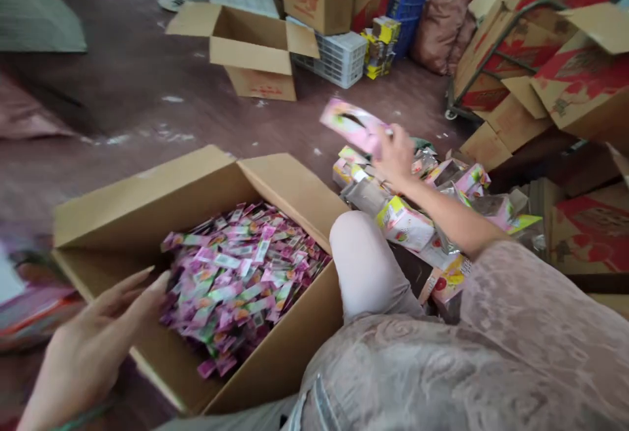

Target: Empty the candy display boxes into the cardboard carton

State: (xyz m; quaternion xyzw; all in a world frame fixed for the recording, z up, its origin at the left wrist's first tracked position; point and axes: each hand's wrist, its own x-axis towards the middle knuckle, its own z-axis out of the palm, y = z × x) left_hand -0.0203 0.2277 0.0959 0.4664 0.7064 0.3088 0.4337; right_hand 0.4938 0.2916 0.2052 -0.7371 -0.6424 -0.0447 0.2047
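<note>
partly curled right grip (397,153), holding pink box (358,131)

The left hand (95,342) is at the lower left, its back turned up and slightly blurred. Its fingers are loosely extended forward and to the right, unclenched. A greenish band (83,418) crosses the left wrist near the bottom edge, where the arm leaves view. The right arm (449,211) stretches forward and leftward from the shoulder, bare below a lacy sleeve (535,306) ending around the elbow. The right hand (397,156) is farther forward than the left, raised, its fingers bent in a grip. The two hands are well apart, a pale-clad bent knee (363,254) between the arms.
</note>
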